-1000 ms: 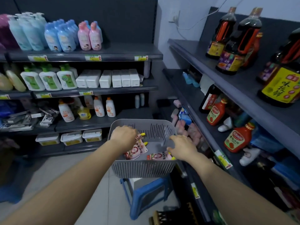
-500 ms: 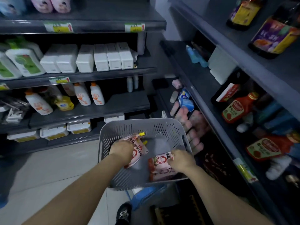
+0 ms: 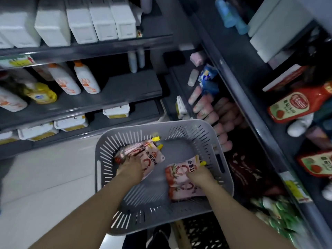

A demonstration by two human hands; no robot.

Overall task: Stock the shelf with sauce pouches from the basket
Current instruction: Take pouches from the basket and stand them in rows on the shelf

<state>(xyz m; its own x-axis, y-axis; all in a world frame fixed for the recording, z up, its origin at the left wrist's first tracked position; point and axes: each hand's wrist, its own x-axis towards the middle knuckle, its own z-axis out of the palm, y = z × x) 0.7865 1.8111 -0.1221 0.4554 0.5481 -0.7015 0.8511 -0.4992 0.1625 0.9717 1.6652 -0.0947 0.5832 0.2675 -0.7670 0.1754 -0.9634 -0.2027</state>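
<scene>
1. The basket (image 3: 222, 139) is logged at 6 o'clock in the view. All loose sauce pouches are inside it: the left pouch stack (image 3: 152, 155) at 10 o'clock on the basket floor, the right pouch stack (image 3: 179, 178) at 4 o'clock.
2. The left hand (image 3: 132, 165) is clamped on the left pouch stack, fingers curled over its near end. The right hand (image 3: 198, 174) is curled onto the right pouch stack, just below a yellow cap (image 3: 203, 163).
3. Risk: several slick pouches are taken per hand. A lower one could slide out on the lift if only the top pouch is caught.
4. Risk: an uneven pull could tip the basket, since its support is hidden beneath it.
5. Risk: the shelf (image 3: 246, 112) at 3 o'clock is crowded. A ketchup bottle (image 3: 291, 106) could be knocked by a loaded hand.
6. Hidden: fingertips are covered by the hand backs, so grip depth is not confirmed. The pouch count per stack cannot be read.
7. The pink packs (image 3: 206, 105) at 1 o'clock beyond the rim are blurred, and a match with the pouches is only guessed. The free slot is not made out.
</scene>
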